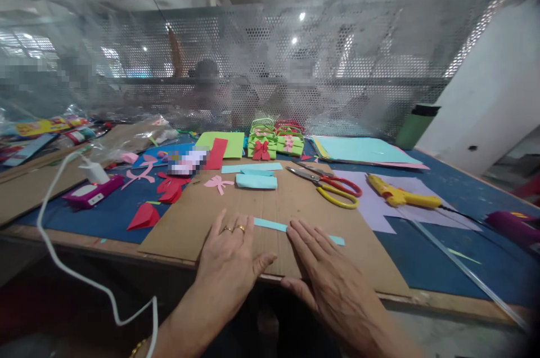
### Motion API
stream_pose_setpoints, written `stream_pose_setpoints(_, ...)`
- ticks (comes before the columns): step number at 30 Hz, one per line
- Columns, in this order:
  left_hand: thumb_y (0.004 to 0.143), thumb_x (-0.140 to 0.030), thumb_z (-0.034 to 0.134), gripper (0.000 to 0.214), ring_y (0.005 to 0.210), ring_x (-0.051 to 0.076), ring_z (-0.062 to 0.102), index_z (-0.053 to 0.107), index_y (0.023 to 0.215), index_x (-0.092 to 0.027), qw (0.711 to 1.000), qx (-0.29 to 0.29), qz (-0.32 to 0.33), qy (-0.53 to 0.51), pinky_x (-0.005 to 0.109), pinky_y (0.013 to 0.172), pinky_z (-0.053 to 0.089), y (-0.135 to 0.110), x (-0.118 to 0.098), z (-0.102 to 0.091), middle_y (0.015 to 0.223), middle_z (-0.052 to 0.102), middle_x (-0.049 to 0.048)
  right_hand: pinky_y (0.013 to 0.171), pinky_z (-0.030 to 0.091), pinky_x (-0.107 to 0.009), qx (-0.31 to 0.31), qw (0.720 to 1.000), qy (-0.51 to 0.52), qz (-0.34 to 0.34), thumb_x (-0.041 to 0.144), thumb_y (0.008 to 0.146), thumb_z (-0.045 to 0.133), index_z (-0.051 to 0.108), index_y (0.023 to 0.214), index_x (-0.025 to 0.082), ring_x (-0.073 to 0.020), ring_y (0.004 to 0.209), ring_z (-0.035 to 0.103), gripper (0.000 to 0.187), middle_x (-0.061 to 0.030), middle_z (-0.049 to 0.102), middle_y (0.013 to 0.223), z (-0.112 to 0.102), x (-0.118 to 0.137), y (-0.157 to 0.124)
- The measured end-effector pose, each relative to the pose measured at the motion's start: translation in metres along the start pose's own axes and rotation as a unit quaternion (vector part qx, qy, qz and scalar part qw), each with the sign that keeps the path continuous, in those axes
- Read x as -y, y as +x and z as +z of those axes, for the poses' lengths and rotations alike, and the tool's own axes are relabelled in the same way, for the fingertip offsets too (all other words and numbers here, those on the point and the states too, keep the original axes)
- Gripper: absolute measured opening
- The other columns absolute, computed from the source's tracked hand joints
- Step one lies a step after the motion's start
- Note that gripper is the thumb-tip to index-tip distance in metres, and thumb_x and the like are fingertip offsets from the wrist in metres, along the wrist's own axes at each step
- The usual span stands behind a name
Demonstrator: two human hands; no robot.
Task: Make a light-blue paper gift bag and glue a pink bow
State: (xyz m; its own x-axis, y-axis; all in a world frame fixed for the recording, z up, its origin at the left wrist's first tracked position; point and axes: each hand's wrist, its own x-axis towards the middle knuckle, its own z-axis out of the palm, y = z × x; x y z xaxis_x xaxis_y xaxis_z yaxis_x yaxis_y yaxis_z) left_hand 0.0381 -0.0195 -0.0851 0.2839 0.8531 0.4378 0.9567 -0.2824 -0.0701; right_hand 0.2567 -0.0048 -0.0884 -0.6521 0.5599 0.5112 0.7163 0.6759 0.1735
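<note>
A narrow light-blue paper strip [270, 225] lies across the cardboard sheet [189, 223] near the table's front edge. My left hand [230, 259] rests flat at the strip's left end, its fingers stretched out and two rings on them. Over the strip's right part lies my right hand [327, 273], also flat, with the blue end showing beyond its fingers. Farther back are a folded light-blue paper piece [256, 180] and a second blue strip [240, 168]. Scissors [337, 183] with red and yellow handles lie open to the right.
A yellow glue gun [403, 195] sits on lilac paper [382, 220], with a clear glue stick [464, 268] trailing from it. Green paper bags [261, 141] stand behind. Red paper cutouts [171, 188], a purple power socket [95, 192] and a white cable [63, 256] are left; stacked paper [367, 151] lies back right.
</note>
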Motion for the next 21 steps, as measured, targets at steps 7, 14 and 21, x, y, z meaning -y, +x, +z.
stream_pose_setpoints(7,0.102,-0.061,0.031,0.068,0.134,0.035,0.052,0.056,0.143,-0.012,1.000,0.021,0.002,-0.018,0.061,0.117,0.027,-0.001,0.002,-0.007,0.130,0.066,0.0212,0.098,0.057,-0.054,0.015,1.000,-0.013,0.005,0.068,0.098,0.035,0.056,0.139,0.003,-0.0379,0.128,0.060,0.079,-0.0276,0.060,0.140,-0.004,0.007,0.008)
stream_pose_setpoints(14,0.106,-0.039,0.037,0.047,0.133,0.032,0.052,0.050,0.148,-0.026,0.998,0.061,0.020,-0.007,0.060,0.114,0.031,0.003,0.004,-0.017,0.124,0.069,0.0155,0.086,0.056,-0.060,0.089,0.994,-0.011,0.062,0.077,0.079,0.060,0.057,0.142,0.015,-0.0436,0.111,0.063,0.088,-0.0239,0.067,0.119,-0.018,0.028,0.036)
stream_pose_setpoints(21,0.102,-0.036,0.048,0.044,0.123,0.034,0.058,0.059,0.142,-0.023,0.998,0.046,0.021,0.023,0.060,0.112,0.034,0.002,0.000,-0.018,0.121,0.068,0.0183,0.108,0.040,-0.066,0.057,0.997,0.004,0.052,0.081,0.085,0.047,0.059,0.140,0.013,-0.0459,0.136,0.046,0.088,-0.0242,0.056,0.143,-0.011,0.022,0.028)
